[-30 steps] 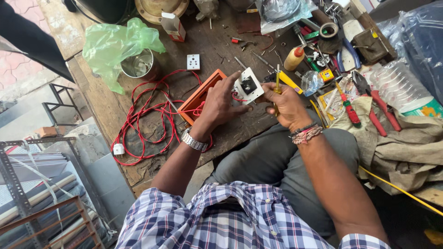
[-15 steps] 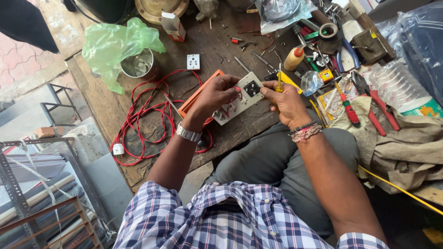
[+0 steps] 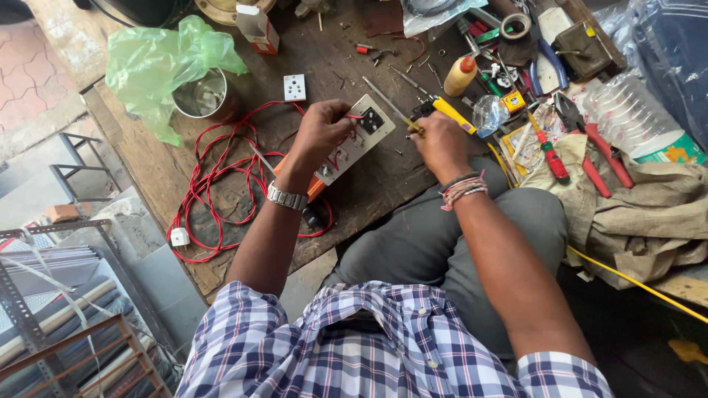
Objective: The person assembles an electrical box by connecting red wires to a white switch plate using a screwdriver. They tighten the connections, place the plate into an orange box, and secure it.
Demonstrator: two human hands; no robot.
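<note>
Single head-worn view, looking steeply down, close over lap and cluttered workbench (image 3: pixel 369 199)

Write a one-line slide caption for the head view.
Left hand steadies a white switch plate while the right hand holds a yellow-handled tool over a cluttered wooden workbench.

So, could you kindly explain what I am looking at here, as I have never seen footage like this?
There is no machine: a camera worn on a person's head looks down at their own two bare hands over a wooden workbench. The left hand holds a white switch plate with a dark socket and red wires. The right hand grips a yellow-handled tool beside it. Around them lie a coil of red cable, a green plastic bag, a metal tin, red-handled pliers and a small orange-capped bottle.
</note>
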